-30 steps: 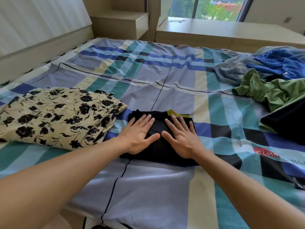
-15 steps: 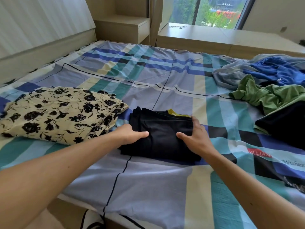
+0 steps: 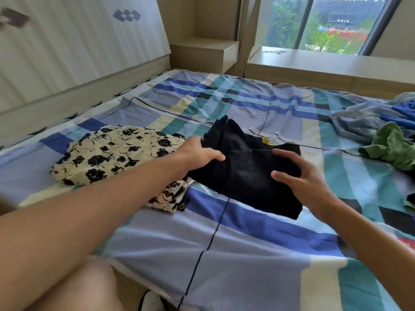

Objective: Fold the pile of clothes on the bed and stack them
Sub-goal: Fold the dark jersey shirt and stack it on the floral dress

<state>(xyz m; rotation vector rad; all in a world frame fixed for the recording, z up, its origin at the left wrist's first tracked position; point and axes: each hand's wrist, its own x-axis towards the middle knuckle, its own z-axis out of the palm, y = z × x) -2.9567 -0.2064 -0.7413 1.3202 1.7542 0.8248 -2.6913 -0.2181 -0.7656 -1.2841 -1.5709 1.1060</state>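
Observation:
A folded black garment [image 3: 244,169] with a strip of yellow at its far edge is lifted off the bed, tilted, its left part over the edge of a folded cream garment with black flowers [image 3: 116,153]. My left hand [image 3: 199,151] grips the black garment's left edge, thumb on top. My right hand [image 3: 301,176] holds its right edge, thumb and fingers curled round it. At the right lies the unfolded pile: a green garment [image 3: 390,149], a grey one [image 3: 359,122] and a blue one [image 3: 404,108].
The bed [image 3: 235,254] has a checked sheet in blue, teal and cream. A white headboard [image 3: 67,48] runs along the left, a wooden shelf [image 3: 204,50] and a window ledge [image 3: 325,63] stand behind. My bare knee [image 3: 85,286] is at the bed's near edge.
My hands went from pressing flat on the black garment to gripping its sides. They have lifted it off the sheet and moved it left, toward the flowered garment.

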